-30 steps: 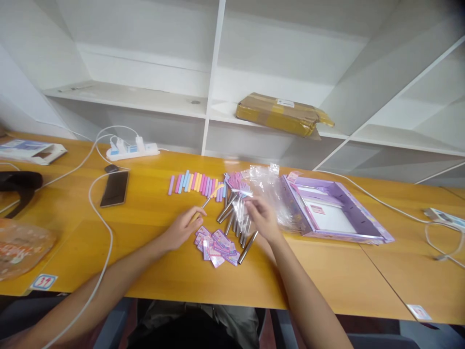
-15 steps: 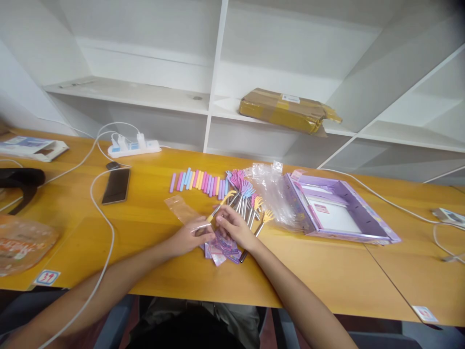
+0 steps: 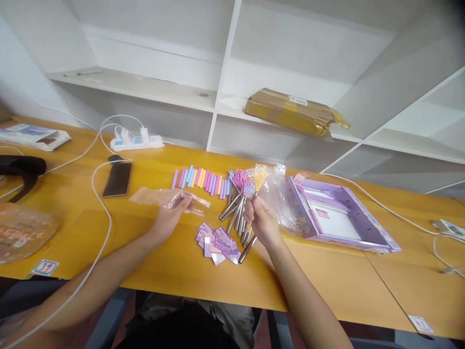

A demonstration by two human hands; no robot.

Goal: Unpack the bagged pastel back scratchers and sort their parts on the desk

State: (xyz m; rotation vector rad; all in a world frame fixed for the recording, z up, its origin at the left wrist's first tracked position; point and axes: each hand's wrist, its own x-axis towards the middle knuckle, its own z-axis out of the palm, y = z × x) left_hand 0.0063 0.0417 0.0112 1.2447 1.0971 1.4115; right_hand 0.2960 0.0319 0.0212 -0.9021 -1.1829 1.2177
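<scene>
My left hand (image 3: 170, 217) pinches a clear plastic bag (image 3: 147, 195), which stretches to both sides of the fingers just above the table. My right hand (image 3: 264, 220) is closed around the handle of a back scratcher with a yellow hand-shaped head (image 3: 260, 178), its head pointing up. Below and left of that hand lies a pile of metal-handled back scratchers (image 3: 238, 208) with pink, blue and purple heads. Small printed purple cards (image 3: 220, 242) are heaped between my forearms. Behind the bag is a row of pink, blue, yellow and purple sticks (image 3: 203, 179).
A stack of clear bags (image 3: 283, 203) lies right of the scratchers, beside an open purple box (image 3: 378, 223). At left are a phone (image 3: 118, 179), a power strip (image 3: 138, 141) and a white cable (image 3: 109, 213). A taped carton (image 3: 290, 111) rests on the shelf.
My hands have separated. The right one has moved right and up with the yellow back scratcher, away from the bag; the left has moved left with the bag. The cards are now uncovered.
</scene>
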